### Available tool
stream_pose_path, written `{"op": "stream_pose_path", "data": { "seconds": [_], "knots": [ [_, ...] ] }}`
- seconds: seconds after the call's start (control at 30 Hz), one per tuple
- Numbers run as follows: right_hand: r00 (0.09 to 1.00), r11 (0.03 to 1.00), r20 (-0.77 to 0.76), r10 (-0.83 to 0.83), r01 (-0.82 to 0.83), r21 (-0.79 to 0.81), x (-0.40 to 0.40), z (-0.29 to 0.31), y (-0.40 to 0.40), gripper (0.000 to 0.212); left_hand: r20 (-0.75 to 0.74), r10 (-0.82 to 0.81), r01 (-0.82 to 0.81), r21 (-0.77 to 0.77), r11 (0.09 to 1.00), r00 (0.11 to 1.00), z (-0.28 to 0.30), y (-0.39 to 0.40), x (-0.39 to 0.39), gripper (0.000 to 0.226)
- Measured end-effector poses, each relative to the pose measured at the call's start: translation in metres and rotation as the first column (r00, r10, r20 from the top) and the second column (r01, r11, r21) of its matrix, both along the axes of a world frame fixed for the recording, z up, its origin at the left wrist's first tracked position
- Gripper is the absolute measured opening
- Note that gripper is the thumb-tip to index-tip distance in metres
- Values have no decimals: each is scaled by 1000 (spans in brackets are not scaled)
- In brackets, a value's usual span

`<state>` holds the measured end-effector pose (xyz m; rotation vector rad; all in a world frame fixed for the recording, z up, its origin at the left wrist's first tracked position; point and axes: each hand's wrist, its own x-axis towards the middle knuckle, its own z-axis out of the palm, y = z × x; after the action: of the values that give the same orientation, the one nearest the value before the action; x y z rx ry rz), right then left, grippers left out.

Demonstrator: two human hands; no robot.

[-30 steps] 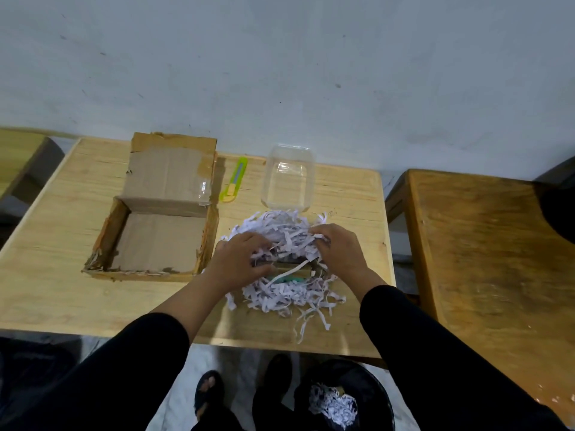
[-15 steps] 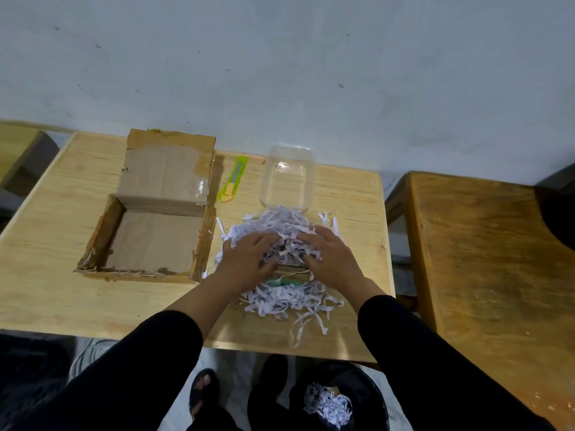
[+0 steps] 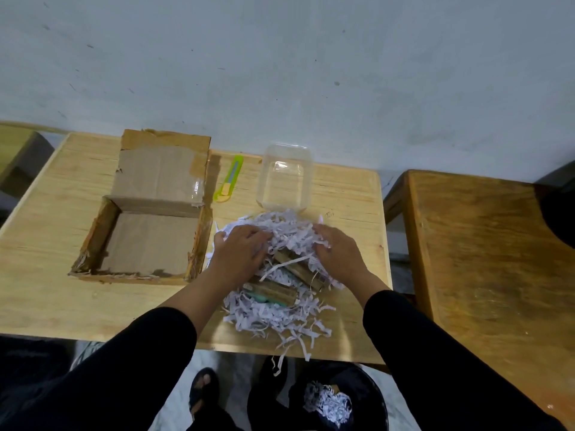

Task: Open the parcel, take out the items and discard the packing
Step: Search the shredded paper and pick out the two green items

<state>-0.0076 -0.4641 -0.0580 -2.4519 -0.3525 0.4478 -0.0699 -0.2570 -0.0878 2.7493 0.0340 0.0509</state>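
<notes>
Pale wall backed one light wooden table (image 3: 46, 293), a darker one beside it. One opened cardboard box (image 3: 149, 244), one cutter (image 3: 229, 178), one clear tub (image 3: 284, 178). Both hands, left hand (image 3: 238, 255) and right hand (image 3: 337, 251), lay apart, fingers curled into the shredded paper (image 3: 280, 318) over two wooden items (image 3: 298, 270).

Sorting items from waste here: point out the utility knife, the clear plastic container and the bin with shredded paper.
utility knife (image 3: 229, 181), head view, middle of its green body.
clear plastic container (image 3: 285, 178), head view, centre of its transparent base.
bin (image 3: 370, 381), head view, dark inner wall beside the shredded paper.
</notes>
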Motion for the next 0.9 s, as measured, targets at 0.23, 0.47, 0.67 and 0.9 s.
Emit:
{"op": "stream_pose_path", "data": {
  "seconds": [0.23, 0.47, 0.67, 0.9],
  "knots": [
    [856, 989, 508, 97, -140, 47, -12, 14, 7, 42, 384, -251, 229, 103, 968, 889, 12, -12, -3, 13],
    [918, 979, 342, 203, -178, -102, -24, -14, 3, 31, -55, -231, 235, 86, 968, 971, -1, -7, -2, 54],
    [977, 993, 186, -106, 96, 65, -16, -9, -7, 28, -123, -152, 149, -27, 988, 981, 7, -1, 2, 47],
    [791, 963, 549, 270, -229, -144, -31, 2, 11, 27, 95, -413, 415, 0, 910, 906, 8, -12, 1, 30]
  ]
}}
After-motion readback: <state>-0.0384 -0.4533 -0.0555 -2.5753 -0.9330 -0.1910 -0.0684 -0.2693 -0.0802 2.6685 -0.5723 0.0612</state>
